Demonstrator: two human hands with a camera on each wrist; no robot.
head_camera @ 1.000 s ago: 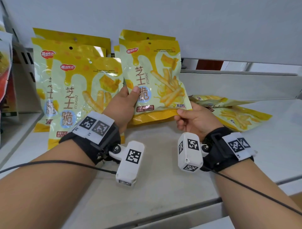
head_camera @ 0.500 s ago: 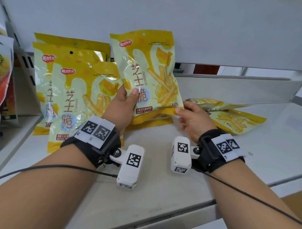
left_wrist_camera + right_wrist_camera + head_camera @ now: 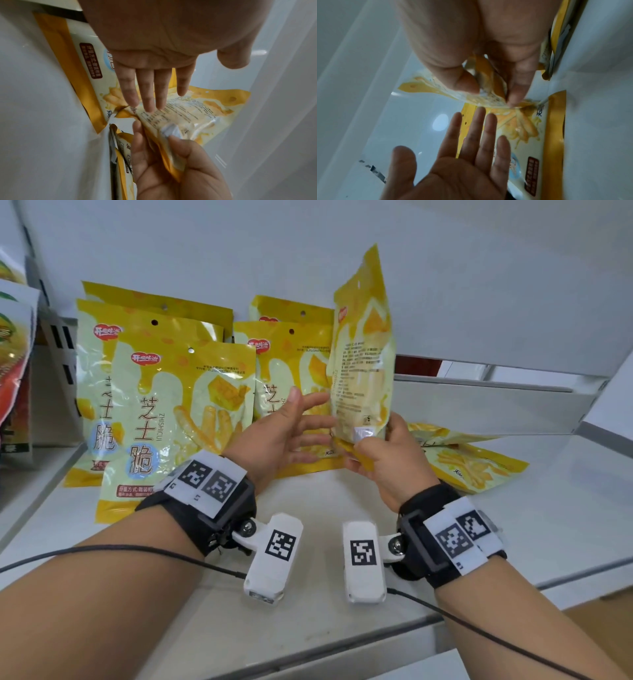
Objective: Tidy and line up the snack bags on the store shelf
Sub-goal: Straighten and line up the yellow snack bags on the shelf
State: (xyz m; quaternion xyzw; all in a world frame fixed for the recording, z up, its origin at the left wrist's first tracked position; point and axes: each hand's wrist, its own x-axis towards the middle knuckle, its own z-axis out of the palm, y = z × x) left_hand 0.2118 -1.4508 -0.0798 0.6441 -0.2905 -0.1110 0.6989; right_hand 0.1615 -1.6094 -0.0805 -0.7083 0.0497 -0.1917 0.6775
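Several "芝士脆" snack bags (image 3: pixel 178 419)

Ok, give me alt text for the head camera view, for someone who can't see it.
The right hand pinches the bottom corner of a yellow snack bag held upright, its printed back showing, while the open left hand reaches toward it. Matching bags stand behind on the white shelf; more lie flat at right.

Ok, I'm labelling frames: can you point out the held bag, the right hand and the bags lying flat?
Held bag (image 3: pixel 364 371): head view, its printed back panel.
Right hand (image 3: pixel 394 463): head view, back of the hand.
Flat bags (image 3: pixel 476 465): head view, front of the top bag.
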